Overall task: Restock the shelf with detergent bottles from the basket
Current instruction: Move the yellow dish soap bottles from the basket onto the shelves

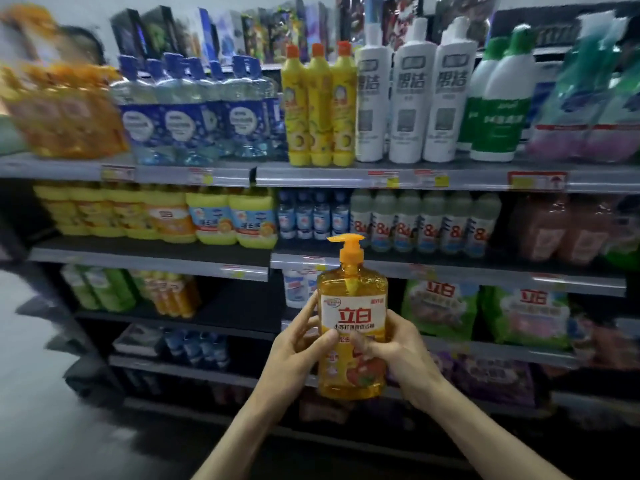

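L hand (294, 351) & R hand (398, 351) both gripped the orange pump detergent bottle (353, 306), upright, thumbs across the label, held in front of the shelf (450, 268). Behind: 84 bottles (426, 223) mid-tier, yellow bottles (318, 109) & white bottles (412, 95) up top. Basket out of view.

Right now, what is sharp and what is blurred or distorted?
Head view: the translucent orange pump-top detergent bottle, left hand and right hand are sharp; the orange packs at upper left smear; the grey shelf edge bows; the lowest shelves are dim.
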{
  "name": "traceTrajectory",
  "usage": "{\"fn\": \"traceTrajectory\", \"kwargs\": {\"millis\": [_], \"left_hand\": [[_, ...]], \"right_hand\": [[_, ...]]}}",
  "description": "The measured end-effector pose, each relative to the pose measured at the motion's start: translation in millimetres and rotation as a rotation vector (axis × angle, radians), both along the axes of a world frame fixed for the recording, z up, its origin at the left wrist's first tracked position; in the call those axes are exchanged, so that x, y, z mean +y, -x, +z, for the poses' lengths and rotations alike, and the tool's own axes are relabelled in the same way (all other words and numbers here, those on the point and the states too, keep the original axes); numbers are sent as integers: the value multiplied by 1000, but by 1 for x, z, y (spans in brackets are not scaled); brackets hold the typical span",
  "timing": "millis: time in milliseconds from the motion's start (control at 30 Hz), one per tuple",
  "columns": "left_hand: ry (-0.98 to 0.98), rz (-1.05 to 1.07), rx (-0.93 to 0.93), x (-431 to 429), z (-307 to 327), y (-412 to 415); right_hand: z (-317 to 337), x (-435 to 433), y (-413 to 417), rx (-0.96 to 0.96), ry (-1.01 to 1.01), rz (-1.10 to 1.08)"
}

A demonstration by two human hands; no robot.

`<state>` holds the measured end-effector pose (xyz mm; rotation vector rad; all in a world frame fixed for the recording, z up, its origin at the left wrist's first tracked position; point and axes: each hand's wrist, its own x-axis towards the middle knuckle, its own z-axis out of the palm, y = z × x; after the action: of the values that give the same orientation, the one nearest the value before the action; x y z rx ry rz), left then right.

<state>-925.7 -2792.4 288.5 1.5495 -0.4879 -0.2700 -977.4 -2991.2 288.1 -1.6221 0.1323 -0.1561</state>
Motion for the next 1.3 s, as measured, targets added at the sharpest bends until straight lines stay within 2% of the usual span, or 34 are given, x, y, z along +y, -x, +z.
{"fn": "traceTrajectory", "kwargs": {"millis": [300,700,1000,1300], "left_hand": [[18,243,-84,47,37,-38],[-62,597,-102,110,80,-103],[-118,802,-91,216,98,-143],[-72,831,-175,350,129,-189]], "right_hand": [[34,54,-97,-85,152,242],[72,129,-220,-170,104,520],[97,244,-275,-231,76,622],[134,382,-323,-300,116,616]]}}
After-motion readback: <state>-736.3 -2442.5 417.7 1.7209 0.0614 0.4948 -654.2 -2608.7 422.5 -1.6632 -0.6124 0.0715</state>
